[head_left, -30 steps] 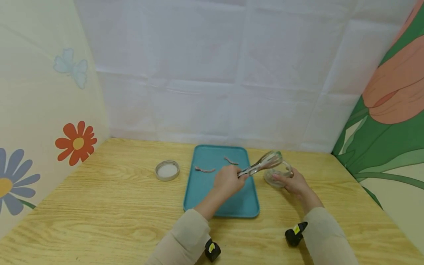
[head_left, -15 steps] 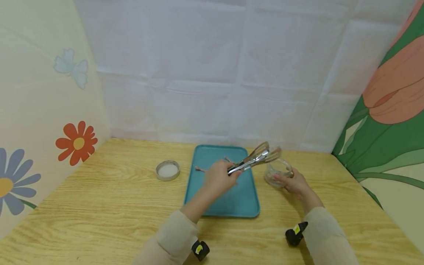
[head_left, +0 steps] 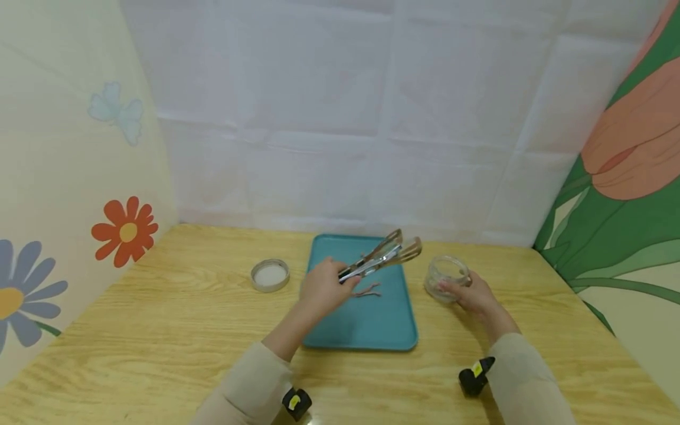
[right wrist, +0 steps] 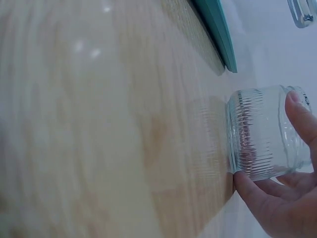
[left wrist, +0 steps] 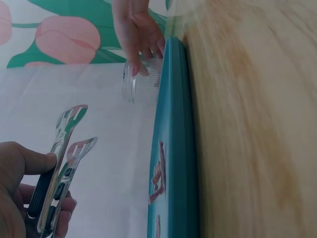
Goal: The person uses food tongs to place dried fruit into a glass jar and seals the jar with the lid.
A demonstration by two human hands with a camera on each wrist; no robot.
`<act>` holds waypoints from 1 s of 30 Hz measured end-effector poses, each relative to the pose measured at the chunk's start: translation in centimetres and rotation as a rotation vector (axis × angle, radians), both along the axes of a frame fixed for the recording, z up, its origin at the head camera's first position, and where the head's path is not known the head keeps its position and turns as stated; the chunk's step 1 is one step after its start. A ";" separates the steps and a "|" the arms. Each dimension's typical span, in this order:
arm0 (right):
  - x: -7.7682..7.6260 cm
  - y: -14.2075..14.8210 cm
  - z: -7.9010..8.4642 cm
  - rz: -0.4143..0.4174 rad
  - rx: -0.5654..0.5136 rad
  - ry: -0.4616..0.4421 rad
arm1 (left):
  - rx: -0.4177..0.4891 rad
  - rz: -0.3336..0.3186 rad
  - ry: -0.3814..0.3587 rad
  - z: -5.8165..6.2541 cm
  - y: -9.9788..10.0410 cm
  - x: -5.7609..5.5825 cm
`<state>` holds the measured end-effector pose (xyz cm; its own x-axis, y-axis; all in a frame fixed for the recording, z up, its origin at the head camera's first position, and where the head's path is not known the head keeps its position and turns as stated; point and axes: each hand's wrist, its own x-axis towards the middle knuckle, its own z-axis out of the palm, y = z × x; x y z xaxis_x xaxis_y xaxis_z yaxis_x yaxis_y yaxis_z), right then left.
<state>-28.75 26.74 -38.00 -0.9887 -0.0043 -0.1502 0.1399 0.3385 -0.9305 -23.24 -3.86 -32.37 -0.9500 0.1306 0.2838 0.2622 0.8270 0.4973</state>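
My left hand [head_left: 325,289] grips metal tongs [head_left: 376,260] above the teal tray [head_left: 372,330]; their slotted ends stand spread apart with nothing between them. Below the tongs, thin pinkish strips [head_left: 369,291] lie on the tray, partly hidden by the hand. The left wrist view shows pink strips [left wrist: 159,176] on the tray surface, with the tongs [left wrist: 63,144] clear of them. At the tray's right, my right hand [head_left: 470,292] holds a clear glass jar [head_left: 434,282] upright on the table. In the right wrist view, something reddish shows through the jar's [right wrist: 267,134] ribbed base.
A round lid [head_left: 270,276] with a pale inside lies on the wooden table [head_left: 175,307], left of the tray. White cloth [head_left: 297,118] hangs behind the table. Panels with printed flowers [head_left: 127,231] stand at both sides.
My left hand has moved left with the tongs, away from the jar's mouth to over the tray. The tongs' ends have spread apart. My right hand and the jar stay in place.
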 end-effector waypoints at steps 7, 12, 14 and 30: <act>0.2 -0.1 0.3 0.010 0.009 -0.001 | -0.037 0.010 -0.026 -0.2 -1.2 0.4; 0.1 0.0 0.2 0.008 0.000 0.006 | -0.054 0.000 -0.037 -0.4 -2.3 0.4; 0.1 0.0 0.3 0.009 -0.001 0.011 | -0.067 0.000 -0.042 -0.5 -2.6 0.4; 0.3 -0.2 0.3 0.009 -0.003 0.019 | -0.179 0.038 -0.060 -1.3 -4.2 0.9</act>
<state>-28.45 26.56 -37.68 -0.9912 -0.0134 -0.1318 0.1196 0.3372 -0.9338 -22.38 -8.10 -33.65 -0.9697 0.1376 0.2017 0.2033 0.9125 0.3550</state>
